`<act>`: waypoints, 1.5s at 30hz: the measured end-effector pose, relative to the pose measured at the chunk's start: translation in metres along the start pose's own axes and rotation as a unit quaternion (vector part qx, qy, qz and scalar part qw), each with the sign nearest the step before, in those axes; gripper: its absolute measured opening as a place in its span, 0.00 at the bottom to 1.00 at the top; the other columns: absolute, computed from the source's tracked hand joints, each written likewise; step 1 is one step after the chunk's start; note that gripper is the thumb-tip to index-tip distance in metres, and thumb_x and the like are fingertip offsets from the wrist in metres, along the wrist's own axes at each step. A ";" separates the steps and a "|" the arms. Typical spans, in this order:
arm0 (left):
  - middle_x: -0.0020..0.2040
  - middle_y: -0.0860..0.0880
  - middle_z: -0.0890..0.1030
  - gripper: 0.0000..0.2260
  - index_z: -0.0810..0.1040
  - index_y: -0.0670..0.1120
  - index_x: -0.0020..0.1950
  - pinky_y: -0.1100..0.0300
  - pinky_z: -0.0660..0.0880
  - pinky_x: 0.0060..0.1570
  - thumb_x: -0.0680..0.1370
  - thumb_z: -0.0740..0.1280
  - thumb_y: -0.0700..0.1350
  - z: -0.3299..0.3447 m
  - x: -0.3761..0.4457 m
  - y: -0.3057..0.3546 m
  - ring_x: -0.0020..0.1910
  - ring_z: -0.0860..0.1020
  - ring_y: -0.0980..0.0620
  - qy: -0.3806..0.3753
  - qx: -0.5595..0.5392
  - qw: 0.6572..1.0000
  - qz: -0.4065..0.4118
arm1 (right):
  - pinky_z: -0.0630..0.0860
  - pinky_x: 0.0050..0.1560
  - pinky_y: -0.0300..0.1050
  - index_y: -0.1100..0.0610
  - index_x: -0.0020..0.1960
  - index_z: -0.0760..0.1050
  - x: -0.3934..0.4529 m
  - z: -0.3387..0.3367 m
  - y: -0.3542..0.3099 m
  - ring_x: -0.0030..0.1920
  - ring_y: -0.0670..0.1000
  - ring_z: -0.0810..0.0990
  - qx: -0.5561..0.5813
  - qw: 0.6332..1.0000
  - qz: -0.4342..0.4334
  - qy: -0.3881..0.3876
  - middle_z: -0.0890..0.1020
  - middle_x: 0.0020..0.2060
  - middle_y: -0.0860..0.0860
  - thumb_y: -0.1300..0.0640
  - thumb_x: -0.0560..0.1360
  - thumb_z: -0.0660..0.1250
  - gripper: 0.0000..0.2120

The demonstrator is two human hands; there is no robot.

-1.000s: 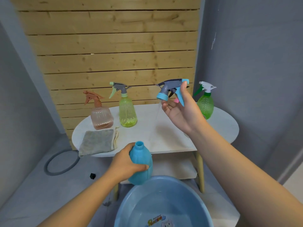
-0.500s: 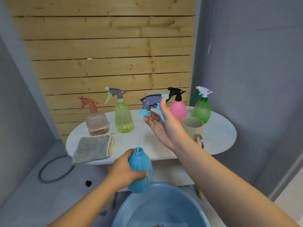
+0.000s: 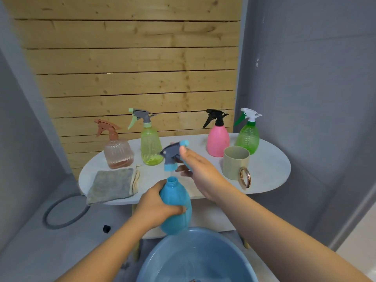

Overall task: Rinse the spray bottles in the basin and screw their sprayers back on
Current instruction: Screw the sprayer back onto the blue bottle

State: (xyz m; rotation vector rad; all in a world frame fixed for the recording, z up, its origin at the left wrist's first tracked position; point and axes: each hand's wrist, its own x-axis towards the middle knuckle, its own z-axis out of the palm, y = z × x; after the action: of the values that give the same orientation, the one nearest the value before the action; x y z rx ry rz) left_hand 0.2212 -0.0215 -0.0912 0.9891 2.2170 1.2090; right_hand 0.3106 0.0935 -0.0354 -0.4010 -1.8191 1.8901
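Note:
My left hand [image 3: 157,204] grips a blue bottle [image 3: 176,208] upright above the blue basin [image 3: 162,259], its neck uncapped. My right hand [image 3: 200,173] holds the grey-and-blue sprayer [image 3: 172,154] just above the bottle's mouth, the sprayer's collar a short gap over the opening. On the white table [image 3: 268,174] behind stand a brown bottle [image 3: 118,153], a yellow-green bottle [image 3: 150,146], a pink bottle [image 3: 217,141] and a green bottle [image 3: 248,137], each with its sprayer on.
A beige mug [image 3: 236,162] with a gold handle stands at the table's right front. A grey cloth [image 3: 112,185] lies at the left front edge. A grey hose loop [image 3: 61,212] lies on the floor at left. Wooden slats back the table.
My right hand has brought the sprayer down from high over the table to just above the blue bottle's neck. My left hand has kept the bottle in place.

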 end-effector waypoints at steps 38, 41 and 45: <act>0.46 0.59 0.83 0.24 0.78 0.58 0.53 0.68 0.77 0.43 0.58 0.78 0.49 -0.016 -0.006 0.029 0.45 0.80 0.64 -0.076 -0.037 0.995 0.050 | 0.73 0.39 0.34 0.57 0.43 0.70 0.003 -0.020 0.013 0.34 0.42 0.75 -0.088 0.994 0.007 -0.060 0.76 0.35 0.49 0.63 0.68 0.74 0.13; 0.50 0.58 0.82 0.27 0.77 0.57 0.57 0.68 0.76 0.43 0.60 0.79 0.48 -0.014 -0.005 0.030 0.46 0.80 0.64 -0.059 -0.035 0.996 0.055 | 0.75 0.50 0.42 0.60 0.52 0.73 0.002 -0.015 0.020 0.45 0.50 0.77 -0.034 0.998 0.019 -0.051 0.77 0.44 0.53 0.57 0.69 0.74 0.16; 0.48 0.56 0.82 0.25 0.76 0.55 0.56 0.66 0.77 0.42 0.62 0.79 0.44 -0.013 -0.007 0.032 0.46 0.81 0.60 -0.028 -0.054 0.997 0.056 | 0.74 0.57 0.50 0.66 0.59 0.74 -0.002 -0.018 0.017 0.50 0.53 0.79 -0.020 0.994 0.025 -0.107 0.80 0.49 0.57 0.53 0.73 0.67 0.21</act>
State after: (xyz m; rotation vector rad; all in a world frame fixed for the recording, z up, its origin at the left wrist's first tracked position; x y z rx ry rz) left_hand 0.2290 -0.0221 -0.0573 1.1010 2.0544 1.3181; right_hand 0.3192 0.1078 -0.0537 -0.2692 -2.0027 1.9998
